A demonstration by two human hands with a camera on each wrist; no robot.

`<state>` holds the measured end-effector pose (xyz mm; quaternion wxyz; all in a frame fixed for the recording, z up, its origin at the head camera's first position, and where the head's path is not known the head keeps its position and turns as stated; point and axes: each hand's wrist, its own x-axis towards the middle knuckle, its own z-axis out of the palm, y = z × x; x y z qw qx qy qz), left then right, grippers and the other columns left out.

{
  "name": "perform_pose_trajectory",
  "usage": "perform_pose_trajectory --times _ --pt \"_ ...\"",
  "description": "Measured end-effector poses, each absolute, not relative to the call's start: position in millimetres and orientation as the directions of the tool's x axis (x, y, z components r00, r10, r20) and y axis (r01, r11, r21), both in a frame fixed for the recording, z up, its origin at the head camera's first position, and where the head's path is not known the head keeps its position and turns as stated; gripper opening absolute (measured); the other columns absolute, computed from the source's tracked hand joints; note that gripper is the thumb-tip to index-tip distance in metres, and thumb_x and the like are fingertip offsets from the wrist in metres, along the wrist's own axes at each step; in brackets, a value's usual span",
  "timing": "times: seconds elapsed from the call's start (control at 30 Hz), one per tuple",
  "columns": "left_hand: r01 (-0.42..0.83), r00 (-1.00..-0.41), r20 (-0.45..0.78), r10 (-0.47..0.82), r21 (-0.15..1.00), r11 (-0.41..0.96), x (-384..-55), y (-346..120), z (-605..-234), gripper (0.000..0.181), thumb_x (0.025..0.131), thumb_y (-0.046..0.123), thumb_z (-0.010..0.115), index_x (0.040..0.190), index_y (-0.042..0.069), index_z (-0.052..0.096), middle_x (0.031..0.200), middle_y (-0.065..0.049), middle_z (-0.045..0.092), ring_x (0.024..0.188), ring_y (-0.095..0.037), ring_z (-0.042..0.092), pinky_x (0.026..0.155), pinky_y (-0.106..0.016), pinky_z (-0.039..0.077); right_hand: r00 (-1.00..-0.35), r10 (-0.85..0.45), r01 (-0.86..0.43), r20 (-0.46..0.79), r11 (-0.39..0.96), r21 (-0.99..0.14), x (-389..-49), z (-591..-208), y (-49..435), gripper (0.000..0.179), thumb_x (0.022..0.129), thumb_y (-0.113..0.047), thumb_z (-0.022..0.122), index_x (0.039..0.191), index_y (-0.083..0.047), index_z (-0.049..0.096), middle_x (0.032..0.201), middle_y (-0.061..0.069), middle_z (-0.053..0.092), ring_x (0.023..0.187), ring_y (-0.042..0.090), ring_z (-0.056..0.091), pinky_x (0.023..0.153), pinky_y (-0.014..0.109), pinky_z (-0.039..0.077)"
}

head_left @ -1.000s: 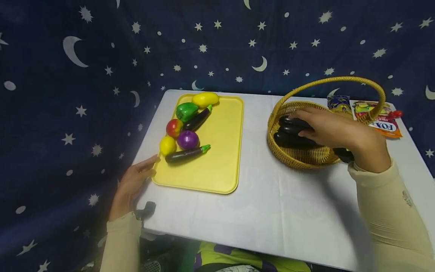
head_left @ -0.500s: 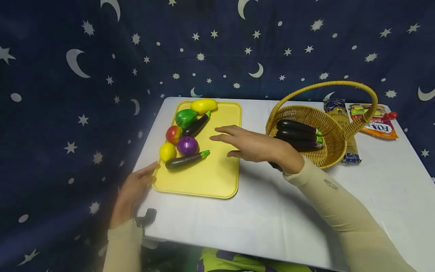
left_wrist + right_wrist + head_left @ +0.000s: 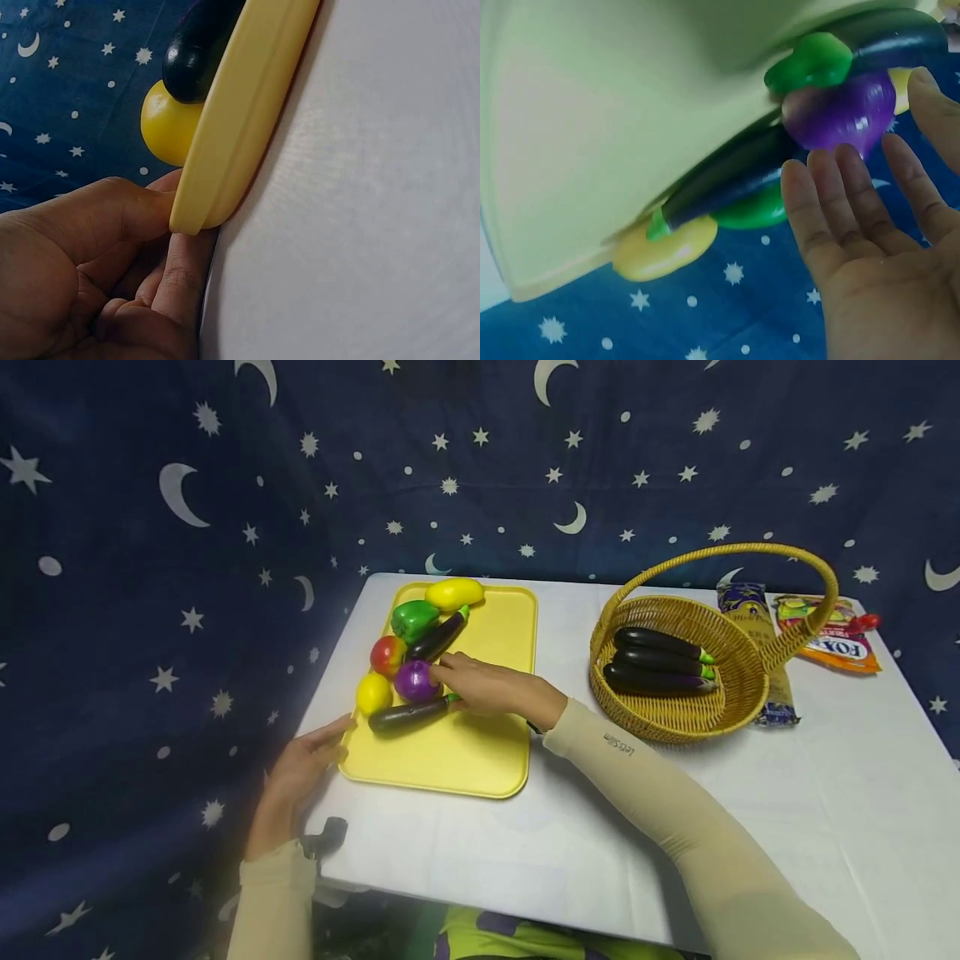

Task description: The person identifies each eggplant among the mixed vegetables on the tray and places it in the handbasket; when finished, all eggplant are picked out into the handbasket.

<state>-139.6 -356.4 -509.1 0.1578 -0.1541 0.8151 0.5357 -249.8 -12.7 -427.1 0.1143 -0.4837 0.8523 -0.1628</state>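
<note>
My left hand (image 3: 303, 764) pinches the left rim of the yellow tray (image 3: 480, 760), a finger reaching beneath the edge in the left wrist view. My right hand (image 3: 487, 685) is over the tray, its fingertips at a purple onion (image 3: 415, 682). In the right wrist view those fingers (image 3: 855, 202) look fairly straight, not wrapped round the onion. Beside it lie an eggplant (image 3: 405, 717) with a green stem, a second eggplant (image 3: 438, 637), a lemon (image 3: 373, 694), a red-yellow fruit (image 3: 387, 656), a green bell pepper (image 3: 414, 621) and a yellow oblong fruit (image 3: 454, 594).
A wicker basket (image 3: 675, 727) with a tall handle stands on the right, holding three eggplants (image 3: 660, 660). Behind it lie a blue-and-gold packet (image 3: 750, 610) and a FOX'S bag (image 3: 832, 639) with a small red item (image 3: 864, 623). A starry curtain backs the white table (image 3: 585, 827).
My right hand has moved left from the basket, across the tray, to the purple onion. Three eggplants in the basket are now in plain view. The left hand stays at the tray's rim.
</note>
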Motion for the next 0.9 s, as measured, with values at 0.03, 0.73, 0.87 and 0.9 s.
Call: perform_pose_trajectory --times 0.03,0.73,0.87,0.9 --pt "-0.411 -0.907 -0.415 -0.077 0.827 0.383 -139.9 -356.5 -508.7 0.06 0.099 0.014 0.067 0.157 0.022 0.053 0.17 0.0 0.043 0.167 -0.03 0.023 0.138 -0.058 0.011 -0.506 -0.862 -0.786 -0.039 0.479 -0.39 -250.6 -429.1 -15.2 0.046 0.099 -0.018 0.076 0.139 -0.008 0.056 0.135 0.01 0.059 0.128 0.026 0.058 0.122 0.039 0.048" --pt "-0.453 -0.887 -0.454 -0.085 0.822 0.346 -138.8 -355.5 -506.0 0.058 0.099 0.017 0.069 0.155 0.027 0.057 0.17 0.005 0.043 0.168 -0.027 0.021 0.138 -0.058 0.01 -0.514 -0.853 -0.799 -0.092 0.515 -0.311 -249.7 -451.2 -28.3 0.028 0.104 -0.002 0.061 0.129 -0.014 0.057 0.127 0.006 0.063 0.121 0.023 0.06 0.116 0.035 0.052" --pt "-0.469 -0.88 -0.464 -0.103 0.814 0.342 -138.3 -356.5 -507.4 0.058 0.099 0.017 0.069 0.155 0.028 0.056 0.17 0.005 0.042 0.168 -0.027 0.02 0.138 -0.059 0.009 -0.511 -0.854 -0.802 -0.1 0.515 -0.302 -248.8 -453.5 -27.8 0.03 0.105 -0.002 0.058 0.131 -0.016 0.057 0.127 0.006 0.063 0.121 0.023 0.06 0.116 0.035 0.052" --pt "-0.479 -0.875 -0.471 -0.11 0.81 0.339 -138.3 -356.7 -508.0 0.058 0.099 0.017 0.069 0.155 0.029 0.056 0.17 0.006 0.042 0.168 -0.027 0.02 0.138 -0.058 0.01 -0.509 -0.854 -0.802 -0.105 0.515 -0.304 -248.5 -454.1 -27.4 0.03 0.105 -0.002 0.058 0.131 -0.016 0.056 0.126 0.006 0.063 0.12 0.023 0.06 0.115 0.035 0.053"
